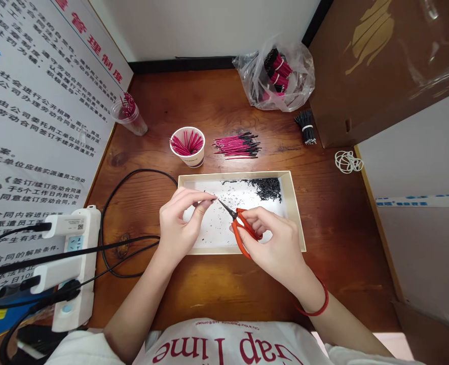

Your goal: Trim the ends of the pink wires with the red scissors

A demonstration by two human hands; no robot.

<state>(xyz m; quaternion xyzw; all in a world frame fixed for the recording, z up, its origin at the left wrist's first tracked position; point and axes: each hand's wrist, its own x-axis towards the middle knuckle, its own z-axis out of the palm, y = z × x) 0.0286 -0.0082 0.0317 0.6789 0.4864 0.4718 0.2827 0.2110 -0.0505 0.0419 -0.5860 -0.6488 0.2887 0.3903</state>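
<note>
Over a shallow white-lined box (298, 223), my left hand (182, 218) pinches a small dark piece (213, 198) between thumb and fingertips; most of it is hidden. My right hand (272, 238) is closed around red-handled scissors (243, 225), whose pointed tips are close to the left fingertips. Black tube-like pieces (269, 189) are heaped in the box's back right corner, with tiny bits scattered over the white lining. Behind the box, a paper cup (192, 159) holds red wires (186, 143). Red wires with black ends (237, 145) lie in a row beside it.
A clear plastic cup (135, 124) of red wires is at the back left. A plastic bag (251, 83) of bundles, a black wire bundle (306, 126) and white bands (348, 161) are at the right. A power strip (74, 299) and cables (112, 190) lie left.
</note>
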